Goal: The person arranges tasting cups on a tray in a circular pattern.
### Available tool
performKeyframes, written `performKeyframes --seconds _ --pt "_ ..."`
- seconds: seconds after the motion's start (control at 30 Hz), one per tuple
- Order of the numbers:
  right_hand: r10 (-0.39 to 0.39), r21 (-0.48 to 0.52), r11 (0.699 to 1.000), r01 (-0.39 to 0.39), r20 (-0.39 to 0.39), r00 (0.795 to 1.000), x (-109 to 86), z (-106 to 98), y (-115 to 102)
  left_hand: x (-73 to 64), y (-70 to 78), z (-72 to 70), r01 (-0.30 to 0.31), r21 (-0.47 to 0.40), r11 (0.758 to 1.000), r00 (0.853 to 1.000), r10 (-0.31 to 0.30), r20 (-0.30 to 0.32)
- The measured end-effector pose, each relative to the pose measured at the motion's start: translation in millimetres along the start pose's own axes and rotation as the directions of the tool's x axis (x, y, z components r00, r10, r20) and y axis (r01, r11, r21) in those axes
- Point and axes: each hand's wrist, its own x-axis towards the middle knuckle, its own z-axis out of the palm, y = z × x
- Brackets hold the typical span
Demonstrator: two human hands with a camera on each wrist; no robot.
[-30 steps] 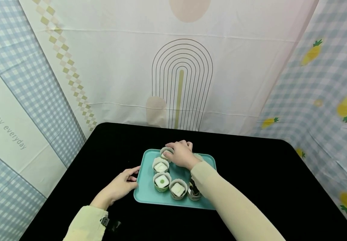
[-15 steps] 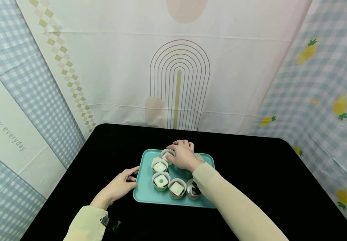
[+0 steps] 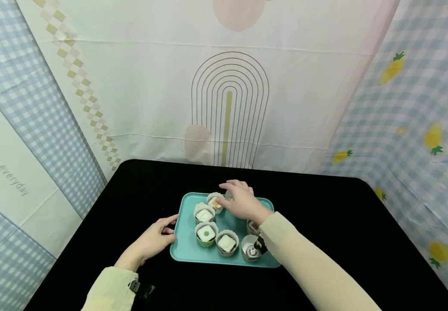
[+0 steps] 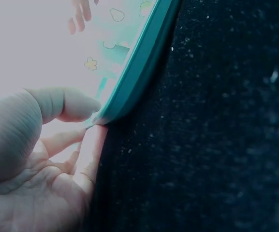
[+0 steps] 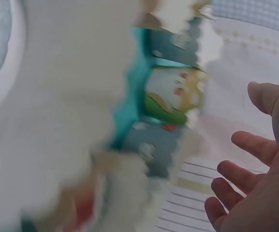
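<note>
A teal tray (image 3: 185, 246) holds several small cakes in paper cups. At its left rim my left hand (image 3: 152, 237) pinches the edge; the left wrist view has the thumb (image 4: 76, 104) above the rim and fingers below. Over the tray's back half, my right hand (image 3: 242, 202) hovers with fingers spread and holds nothing. Its thumb is beside the back-left cupcake (image 3: 214, 201); whether they touch I cannot tell. Another cup (image 3: 228, 195) shows partly behind that hand. Below the right wrist, a cupcake (image 3: 253, 227) is half covered.
Along the tray's left and front sit a white-topped cupcake (image 3: 204, 214), one with a green dot (image 3: 206, 233), a pale-topped one (image 3: 226, 244) and one with dark pieces (image 3: 251, 252). The black table (image 3: 325, 216) extends around the tray, with a patterned curtain (image 3: 150, 86) behind.
My right hand has let go of the back-left cupcake and shifted right, its fingers spreading. That cupcake now lies slightly nearer me. My left hand stays at the rim.
</note>
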Motion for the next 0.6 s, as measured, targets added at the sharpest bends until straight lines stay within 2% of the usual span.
performKeyframes --seconds 0.27,0.43,0.53,0.6 --pt "0.006 0.074 0.997 -0.006 -0.010 1.000 -11.4 -31.2 2.7 -1.3 -3.4 -2.5 -0.026 0.074 0.997 1.000 0.027 -0.016" --pt "0.030 0.099 0.995 -0.027 -0.021 0.999 -35.3 -41.3 20.1 -5.9 1.5 3.5 -0.040 0.144 0.989 0.998 0.048 -0.051" --pt "0.027 0.056 0.998 -0.023 -0.071 0.997 -58.3 -40.1 36.1 -10.8 10.7 11.2 -0.071 0.271 0.960 0.993 0.094 -0.074" --pt "0.016 -0.017 1.000 -0.019 -0.133 0.991 -75.0 -37.2 45.7 -13.9 17.1 17.9 -0.098 0.399 0.912 0.985 0.147 -0.093"
